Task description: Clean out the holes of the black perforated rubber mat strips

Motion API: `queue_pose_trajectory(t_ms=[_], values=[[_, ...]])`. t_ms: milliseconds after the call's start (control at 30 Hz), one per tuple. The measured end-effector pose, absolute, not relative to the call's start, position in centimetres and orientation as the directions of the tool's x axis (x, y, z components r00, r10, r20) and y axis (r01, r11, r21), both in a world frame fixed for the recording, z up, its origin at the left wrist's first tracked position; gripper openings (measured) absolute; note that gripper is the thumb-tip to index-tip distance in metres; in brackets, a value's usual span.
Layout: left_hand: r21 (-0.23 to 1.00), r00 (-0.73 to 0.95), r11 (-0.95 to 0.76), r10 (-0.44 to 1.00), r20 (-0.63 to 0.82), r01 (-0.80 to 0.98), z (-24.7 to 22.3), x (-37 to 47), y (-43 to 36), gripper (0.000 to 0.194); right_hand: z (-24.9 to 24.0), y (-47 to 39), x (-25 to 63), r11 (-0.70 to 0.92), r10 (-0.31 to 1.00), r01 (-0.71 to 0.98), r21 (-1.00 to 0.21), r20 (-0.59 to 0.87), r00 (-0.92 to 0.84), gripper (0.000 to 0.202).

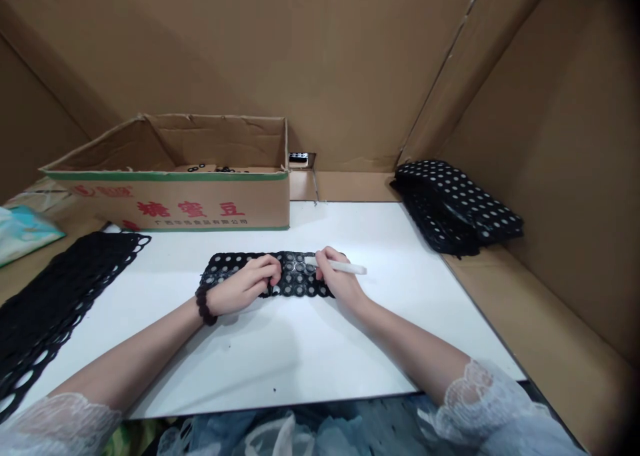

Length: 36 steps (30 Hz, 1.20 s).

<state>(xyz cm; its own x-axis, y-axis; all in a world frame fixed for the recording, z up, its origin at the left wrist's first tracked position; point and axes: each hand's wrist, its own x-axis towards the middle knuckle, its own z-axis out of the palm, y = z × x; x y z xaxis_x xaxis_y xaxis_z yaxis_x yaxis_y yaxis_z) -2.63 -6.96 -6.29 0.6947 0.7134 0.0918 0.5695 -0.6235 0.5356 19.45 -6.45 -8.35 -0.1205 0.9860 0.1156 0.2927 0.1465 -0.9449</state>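
Note:
A black perforated sheet (299, 281) with rows of round discs lies flat on the white tabletop (280, 356). My left hand (249, 281) rests on its left half, fingers curled under and pressed against the sheet; whether anything is pinched in them is hidden. A white pen-like tool (350, 267) is gripped in my right hand (336, 275), its tip pointing left over the right half of the sheet. The heel of that hand lies at the sheet's right end. A dark band circles my left wrist.
An open cardboard box (215, 199) with small black rings in it stands at the back left. Black sheets with open holes (55, 296) lie at the left. Dotted black sheets (457, 203) are stacked at the back right. Cardboard walls (340, 63) enclose the table; a blue-white packet (27, 233) is far left.

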Motion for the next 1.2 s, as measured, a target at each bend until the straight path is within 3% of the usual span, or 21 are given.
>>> queue_pose_trajectory(t_ms=[300, 667, 1200], values=[[0.473, 0.757, -0.715, 0.638, 0.141, 0.514, -6.00, -3.25, -6.49, 0.022, -7.70, -7.18, 19.44, 0.111, 0.989, 0.301, -0.947, 0.075, -0.129, 0.034], [0.414, 0.787, -0.741, 0.611, 0.087, 0.530, -6.07, -3.12, -6.49, 0.021, -7.64, -7.01, 19.47, 0.111, 0.989, 0.314, -0.943, 0.073, -0.130, 0.033], [0.446, 0.813, -0.745, 0.579, 0.061, 0.497, -5.42, -3.11, -6.29, 0.021, -7.51, -7.08, 19.37, 0.060, 0.991, 0.317, -0.946, 0.019, -0.133, 0.034]])
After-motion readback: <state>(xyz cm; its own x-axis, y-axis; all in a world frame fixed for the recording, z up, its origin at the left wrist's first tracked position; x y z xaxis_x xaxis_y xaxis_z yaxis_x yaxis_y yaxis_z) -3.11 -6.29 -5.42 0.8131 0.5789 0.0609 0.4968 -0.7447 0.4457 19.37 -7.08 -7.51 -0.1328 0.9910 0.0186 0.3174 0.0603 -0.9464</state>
